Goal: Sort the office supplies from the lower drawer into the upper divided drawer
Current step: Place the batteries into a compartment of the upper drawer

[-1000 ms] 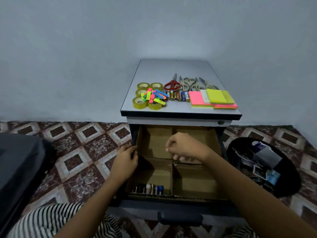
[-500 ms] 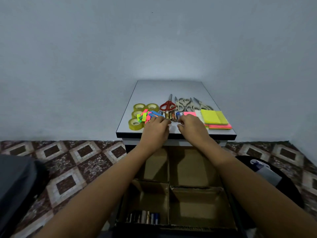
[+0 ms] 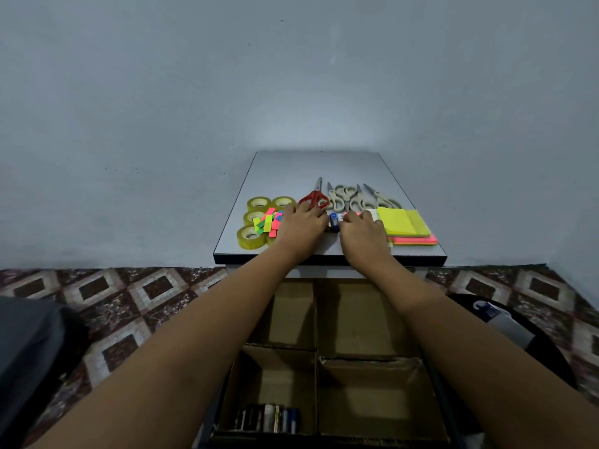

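On the grey cabinet top (image 3: pixel 317 166), my left hand (image 3: pixel 299 226) and my right hand (image 3: pixel 363 231) lie side by side over a row of batteries (image 3: pixel 334 220). Their fingers curl down onto the batteries, and the fingertips are hidden. One blue battery shows between the hands. Below, the open drawer (image 3: pixel 316 351) has cardboard dividers that make several compartments. Several more batteries (image 3: pixel 269 421) lie in the near left compartment.
Yellow tape rolls (image 3: pixel 251 236) and bright paper tabs (image 3: pixel 267 222) sit left of my hands. Red scissors (image 3: pixel 312 197) and beige scissors (image 3: pixel 348 197) lie behind them, sticky notes (image 3: pixel 402 222) to the right. A black bin (image 3: pixel 505 322) stands on the floor at right.
Both hands rose from the drawer to the cabinet top and closed in on the row of batteries. The view tilted upward.
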### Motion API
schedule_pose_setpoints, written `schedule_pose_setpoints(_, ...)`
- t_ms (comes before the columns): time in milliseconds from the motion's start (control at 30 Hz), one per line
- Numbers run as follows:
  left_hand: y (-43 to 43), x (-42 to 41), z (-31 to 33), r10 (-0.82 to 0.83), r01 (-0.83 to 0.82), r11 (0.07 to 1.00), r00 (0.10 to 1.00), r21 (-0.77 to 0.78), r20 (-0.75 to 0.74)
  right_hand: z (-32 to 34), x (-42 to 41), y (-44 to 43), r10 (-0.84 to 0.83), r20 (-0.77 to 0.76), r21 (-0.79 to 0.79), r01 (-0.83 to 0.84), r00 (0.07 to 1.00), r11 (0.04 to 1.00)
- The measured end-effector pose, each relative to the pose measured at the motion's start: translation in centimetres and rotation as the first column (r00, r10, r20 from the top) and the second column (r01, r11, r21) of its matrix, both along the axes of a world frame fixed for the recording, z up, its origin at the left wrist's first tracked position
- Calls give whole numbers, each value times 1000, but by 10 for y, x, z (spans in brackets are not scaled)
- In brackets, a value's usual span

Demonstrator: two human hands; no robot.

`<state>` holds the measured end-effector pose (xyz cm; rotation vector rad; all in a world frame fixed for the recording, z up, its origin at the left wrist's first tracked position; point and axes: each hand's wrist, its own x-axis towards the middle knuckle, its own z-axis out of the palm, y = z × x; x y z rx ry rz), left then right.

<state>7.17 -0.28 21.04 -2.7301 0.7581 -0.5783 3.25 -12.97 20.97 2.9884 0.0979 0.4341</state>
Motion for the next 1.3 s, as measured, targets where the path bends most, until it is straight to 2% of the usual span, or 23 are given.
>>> schedule_pose_setpoints(333,4,-11,0,-130,125,991,986,51,102,-8,-17,3,24,50,6,-24,998,1000)
schedule_pose_setpoints(433,5,-11,-3,-152,151,988,982,17,113,-13,-20,1,33,77,17,-34,996,999)
schedule_pose_setpoints(667,6,-13,-4,-157,159,987,979,1,129,-27,-28,-3,101,299,45,-120,949,992)
schedule_pose_setpoints(767,7,-12,-4,-162,170,984,978,-45,131,-35,-36,-5,152,305,86,-187,940,979)
schedule_pose_setpoints(867,6,-16,-4,-179,200,964,975,-178,128,-44,-39,-10,176,283,138,-221,943,965)
schedule_pose_setpoints(967,6,-24,-4,-182,203,879,979,-432,88,-50,-38,-15,230,334,200,-308,914,930)
schedule_pose_setpoints(1100,11,-45,-2,-229,171,681,973,-712,16,-43,-48,-13,247,416,299,-388,875,872)
schedule_pose_setpoints(1200,21,-69,0,-254,70,541,964,-838,-83,-34,-62,-7,199,481,408,-419,854,811)
schedule_pose_setpoints(1300,38,-95,-6,-264,-63,441,944,-895,-196,-30,-81,2,145,453,562,-408,880,719)
